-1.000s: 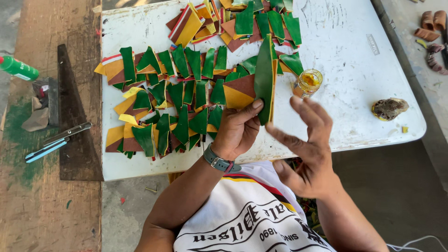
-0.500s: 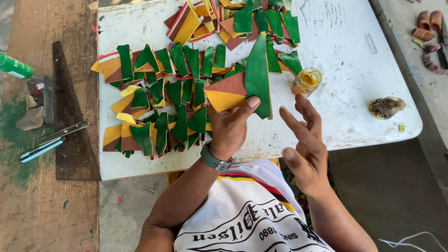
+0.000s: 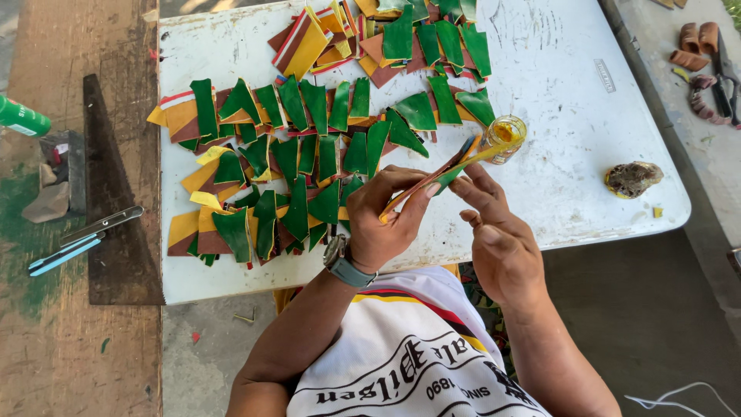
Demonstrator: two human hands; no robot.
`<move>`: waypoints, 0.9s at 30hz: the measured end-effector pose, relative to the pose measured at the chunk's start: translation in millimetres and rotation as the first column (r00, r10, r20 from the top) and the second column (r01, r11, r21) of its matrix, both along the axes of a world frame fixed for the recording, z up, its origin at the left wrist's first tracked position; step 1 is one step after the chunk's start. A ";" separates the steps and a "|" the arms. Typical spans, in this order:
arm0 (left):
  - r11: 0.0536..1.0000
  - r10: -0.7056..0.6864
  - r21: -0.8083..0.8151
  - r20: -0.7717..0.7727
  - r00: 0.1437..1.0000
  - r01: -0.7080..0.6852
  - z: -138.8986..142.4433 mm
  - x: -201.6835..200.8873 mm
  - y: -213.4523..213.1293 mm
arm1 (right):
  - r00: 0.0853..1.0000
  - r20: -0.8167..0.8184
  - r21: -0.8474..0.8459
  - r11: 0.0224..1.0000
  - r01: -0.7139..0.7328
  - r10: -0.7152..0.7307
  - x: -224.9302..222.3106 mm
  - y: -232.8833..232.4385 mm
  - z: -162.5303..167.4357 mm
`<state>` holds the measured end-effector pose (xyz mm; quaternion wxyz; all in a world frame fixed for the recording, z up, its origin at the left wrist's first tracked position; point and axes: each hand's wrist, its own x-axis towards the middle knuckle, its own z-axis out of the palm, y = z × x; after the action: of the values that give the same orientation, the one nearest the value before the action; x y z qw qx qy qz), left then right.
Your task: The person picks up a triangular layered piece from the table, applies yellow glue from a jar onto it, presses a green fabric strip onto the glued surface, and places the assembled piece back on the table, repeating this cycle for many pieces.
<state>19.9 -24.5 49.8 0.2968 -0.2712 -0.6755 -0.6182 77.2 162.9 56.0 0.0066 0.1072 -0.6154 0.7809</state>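
Sitting just right of the green pieces [image 3: 309,154] on the white table [image 3: 587,147], a small jar [image 3: 503,139] holds yellow liquid. Your left hand [image 3: 386,220] pinches a flat strip [image 3: 432,179], edge-on and tilted toward the jar. Your right hand [image 3: 498,239], fingers loosely extended, touches the strip's near side.

We have lifted the layered piece [image 3: 432,179] off the table [image 3: 587,116]; our left hand [image 3: 386,216] now grips it edge-on, right hand [image 3: 494,232] fingers touching it.
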 end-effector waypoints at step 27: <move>0.368 -0.837 0.917 0.255 0.484 0.152 -45.8 -19.4 2.1 | 0.832 -0.553 0.565 0.752 0.338 0.042 2.5 -3.0 29.5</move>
<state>0.6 -22.4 4.1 -0.1252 -0.0580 -0.2392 -0.9611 79.7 159.8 85.5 0.2048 0.2642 -0.8242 0.4572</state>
